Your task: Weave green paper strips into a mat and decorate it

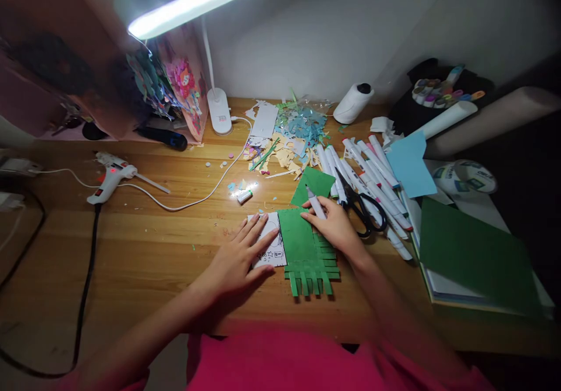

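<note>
My left hand (241,253) lies flat with fingers spread, pressing a white card with black drawings (276,258) onto the desk. Against the card's right edge lies a green paper (298,239) with strips cut along its lower and right sides. My right hand (335,224) grips a grey-white marker (316,204) over the top of the green paper, its dark tip pointing up and away. A loose green paper piece (312,184) sits just beyond. Black-handled scissors (366,213) lie right of my right hand, and the marker's cap (244,196) appears to lie beyond my left hand.
A glue gun (111,177) with a cable rests at left. Paper scraps (289,145) are piled at the back, below the desk lamp (219,110). Several markers (377,175) spread at right, beside stacked green sheets (473,256) and a tape roll (477,176).
</note>
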{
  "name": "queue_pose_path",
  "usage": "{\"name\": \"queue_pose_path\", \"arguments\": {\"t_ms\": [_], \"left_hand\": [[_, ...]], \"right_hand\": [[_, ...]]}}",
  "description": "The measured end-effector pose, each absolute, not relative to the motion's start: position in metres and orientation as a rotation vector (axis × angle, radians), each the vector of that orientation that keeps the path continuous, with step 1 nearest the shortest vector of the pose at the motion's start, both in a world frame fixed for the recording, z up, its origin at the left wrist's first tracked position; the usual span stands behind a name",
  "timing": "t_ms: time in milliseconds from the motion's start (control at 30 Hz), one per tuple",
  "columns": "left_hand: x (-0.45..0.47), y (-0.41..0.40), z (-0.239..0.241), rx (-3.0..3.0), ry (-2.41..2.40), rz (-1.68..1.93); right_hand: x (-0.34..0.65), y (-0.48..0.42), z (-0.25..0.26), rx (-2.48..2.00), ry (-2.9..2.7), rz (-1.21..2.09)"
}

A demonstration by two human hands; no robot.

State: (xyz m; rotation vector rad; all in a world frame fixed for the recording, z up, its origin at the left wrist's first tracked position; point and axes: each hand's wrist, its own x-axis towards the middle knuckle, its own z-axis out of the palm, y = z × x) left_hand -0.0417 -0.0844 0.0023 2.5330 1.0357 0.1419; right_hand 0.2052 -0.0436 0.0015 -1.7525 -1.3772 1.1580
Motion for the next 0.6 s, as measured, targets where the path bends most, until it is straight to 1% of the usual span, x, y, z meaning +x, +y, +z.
{"name": "queue_pose_path", "arguments": {"t_ms": [133,300,467,600], "left_hand": [[-0.042,-0.082,0.003,2.647,0.974,0.106],[-0.044,-0.073,-0.005,2.878,0.803,0.189],[-0.042,-0.067,-0.005,2.941,0.883,0.244],[-0.04,-0.07,-0.003,2.944,0.934,0.404]], "right_hand": [[0.205,-0.043,0.001,-1.752,-1.378,1.146],[0.203,-0.038,0.002,-1.728,-1.404,1.086],[0.203,-0.032,-0.003,-1.72,-1.423,1.027],[0.206,-0.03,-0.008,-1.724,-1.419,0.987]]}}
